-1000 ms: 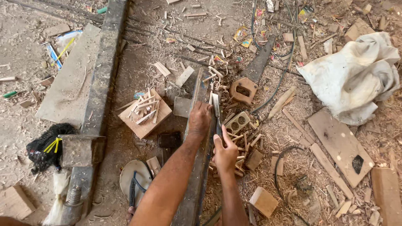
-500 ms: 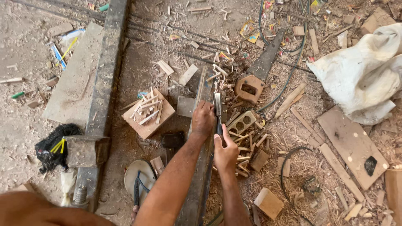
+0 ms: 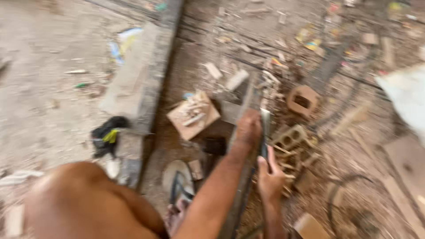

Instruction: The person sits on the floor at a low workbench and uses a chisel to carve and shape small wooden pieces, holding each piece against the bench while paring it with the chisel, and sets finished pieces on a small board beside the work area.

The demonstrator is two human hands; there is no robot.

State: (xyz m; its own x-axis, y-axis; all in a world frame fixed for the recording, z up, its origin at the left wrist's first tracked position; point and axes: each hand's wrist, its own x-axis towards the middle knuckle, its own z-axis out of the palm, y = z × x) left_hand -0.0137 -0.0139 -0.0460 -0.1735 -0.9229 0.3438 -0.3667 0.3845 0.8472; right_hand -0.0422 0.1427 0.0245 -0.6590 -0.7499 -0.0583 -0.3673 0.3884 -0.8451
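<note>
Two hands work on one long plank [image 3: 241, 186] that runs away from the person across a littered floor [image 3: 53, 102]. Left of the hands lie a black bundle [image 3: 106, 135], a sandal [image 3: 177, 186] and a square board [image 3: 193, 115] heaped with offcuts. The left hand [image 3: 249, 128] presses down on the plank, fingers curled over its far part, forearm stretched out along the wood. Just right of it, the right hand [image 3: 270, 177] is closed around the handle of a flat metal tool [image 3: 264, 128] whose blade stands upright beside the plank's edge; motion blur hides its kind. By my reading, the step in hand is cutting or trimming that edge, and the next stroke calls for firm bracing by the left hand. Farther right sit a holed block [image 3: 290, 138] and a hollow brown block [image 3: 303, 99].
</note>
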